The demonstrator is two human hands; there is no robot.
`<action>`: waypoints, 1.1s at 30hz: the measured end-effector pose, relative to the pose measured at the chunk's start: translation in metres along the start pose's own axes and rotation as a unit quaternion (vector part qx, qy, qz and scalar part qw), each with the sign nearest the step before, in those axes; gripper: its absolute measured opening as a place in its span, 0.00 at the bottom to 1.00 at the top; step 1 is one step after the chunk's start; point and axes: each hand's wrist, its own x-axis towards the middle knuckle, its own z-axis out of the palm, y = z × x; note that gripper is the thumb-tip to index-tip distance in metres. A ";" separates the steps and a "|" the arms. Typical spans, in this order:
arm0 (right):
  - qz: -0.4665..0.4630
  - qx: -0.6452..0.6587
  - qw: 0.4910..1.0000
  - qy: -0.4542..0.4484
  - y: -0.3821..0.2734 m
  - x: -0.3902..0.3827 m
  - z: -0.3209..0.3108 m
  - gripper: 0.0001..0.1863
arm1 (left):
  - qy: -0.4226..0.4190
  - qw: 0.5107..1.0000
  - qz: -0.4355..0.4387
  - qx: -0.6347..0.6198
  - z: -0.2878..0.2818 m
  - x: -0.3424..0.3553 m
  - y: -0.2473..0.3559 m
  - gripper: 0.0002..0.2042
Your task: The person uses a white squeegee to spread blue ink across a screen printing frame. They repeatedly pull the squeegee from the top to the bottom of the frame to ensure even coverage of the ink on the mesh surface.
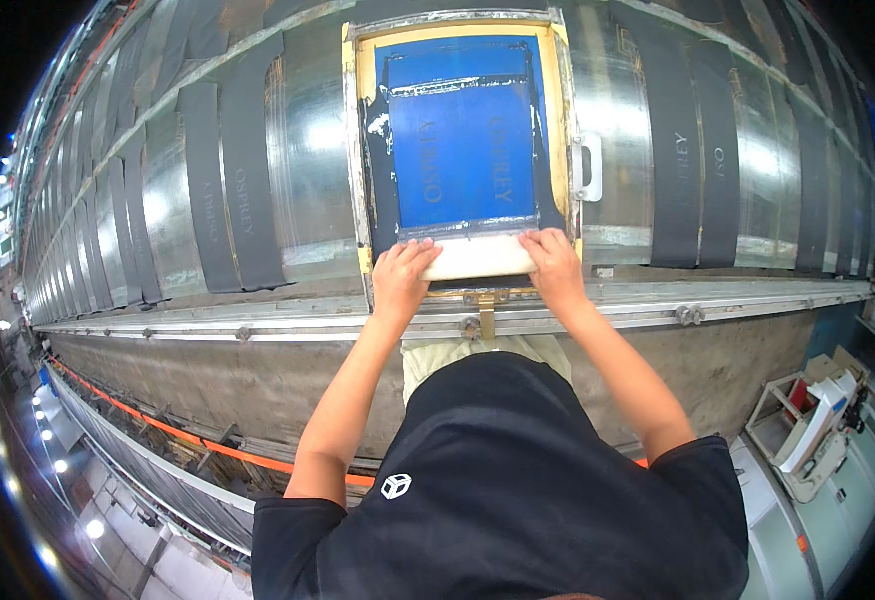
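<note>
A screen frame (563, 120) with yellow and silver edges stands crosswise in front of me, holding a blue mesh (459, 150) with faint lettering and dark smears along its borders. At its near end, my left hand (405, 272) grips the left end of a cream squeegee bar (477, 257). My right hand (549, 268) is closed round the right end of the same bar. The bar lies across the lower part of the mesh; its blade is hidden. A white side handle (587, 168) sits on the frame's right.
A long glass-like bench (312, 200) carries dark fabric strips (207, 185) on both sides. A metal rail (637, 305) with clamps runs along its near edge. At lower right, a trolley or stand (787, 425) holds assorted pieces. Orange-edged racking (187, 435) runs low on the left.
</note>
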 end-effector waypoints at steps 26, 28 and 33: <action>0.024 0.011 0.999 0.027 0.055 0.133 -0.002 0.18 | -0.022 0.998 -0.034 -0.039 -0.004 0.145 -0.049 0.15; 0.032 0.026 0.999 0.012 0.035 0.089 -0.003 0.19 | -0.025 0.998 -0.034 -0.035 -0.009 0.099 -0.031 0.17; 0.043 0.018 0.999 -0.021 0.009 0.000 -0.006 0.25 | -0.035 0.998 -0.036 -0.026 -0.002 0.013 0.003 0.21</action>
